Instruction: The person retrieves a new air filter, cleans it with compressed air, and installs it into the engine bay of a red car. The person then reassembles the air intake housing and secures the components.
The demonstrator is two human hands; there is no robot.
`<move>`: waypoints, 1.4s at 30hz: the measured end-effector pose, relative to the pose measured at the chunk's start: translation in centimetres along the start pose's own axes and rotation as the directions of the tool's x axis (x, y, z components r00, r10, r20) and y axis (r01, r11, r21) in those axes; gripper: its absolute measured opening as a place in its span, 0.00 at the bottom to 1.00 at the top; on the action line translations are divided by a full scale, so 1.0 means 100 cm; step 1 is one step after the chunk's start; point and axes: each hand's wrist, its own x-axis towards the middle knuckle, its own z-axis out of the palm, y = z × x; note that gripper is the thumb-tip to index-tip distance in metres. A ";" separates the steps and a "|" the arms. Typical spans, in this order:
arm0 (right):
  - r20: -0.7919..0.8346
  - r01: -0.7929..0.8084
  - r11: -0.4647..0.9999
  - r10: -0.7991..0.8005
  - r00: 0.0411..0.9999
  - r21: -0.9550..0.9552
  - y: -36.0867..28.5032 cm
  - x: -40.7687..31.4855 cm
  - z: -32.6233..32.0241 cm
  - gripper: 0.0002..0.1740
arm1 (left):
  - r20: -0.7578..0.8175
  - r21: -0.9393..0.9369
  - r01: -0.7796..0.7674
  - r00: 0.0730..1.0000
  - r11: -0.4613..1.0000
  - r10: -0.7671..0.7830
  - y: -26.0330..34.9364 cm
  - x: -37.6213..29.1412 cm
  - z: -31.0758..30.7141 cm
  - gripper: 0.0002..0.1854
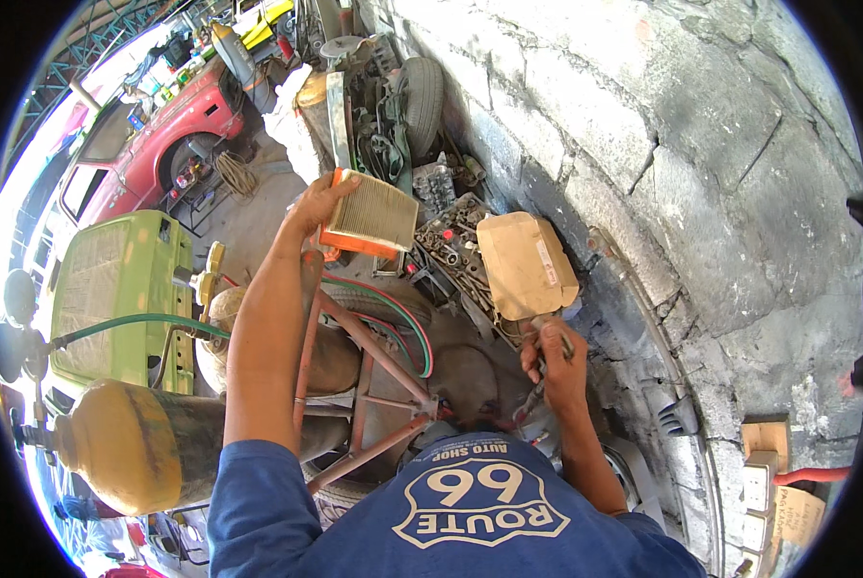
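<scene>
My left hand (pixel 321 204) grips a pleated engine air filter (pixel 372 215) with an orange rim by its left edge, thumb on top, and holds it up ahead of me. In my right hand (pixel 560 354) is an air blow gun (pixel 541 365), its body partly hidden by the fingers. The tool sits to the right of the filter and well apart from it. Just beyond my right hand, a brown cardboard box (pixel 525 264) lies on a tray of loose sockets and metal parts (pixel 449 242).
Gas cylinders (pixel 124 444) in a red metal frame (pixel 377 332) stand at left, with green and red hoses (pixel 417 325). A rough stone wall (pixel 691 180) runs along the right. Ahead are a tyre (pixel 422 105), car parts and a red car body (pixel 164 148). Electrical outlets (pixel 756 480) are at lower right.
</scene>
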 end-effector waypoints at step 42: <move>-0.216 -0.235 0.942 0.288 0.933 0.239 0.024 0.039 -0.046 0.36 | 0.216 -0.406 0.016 0.973 0.914 0.079 0.027 -0.033 -0.021 0.34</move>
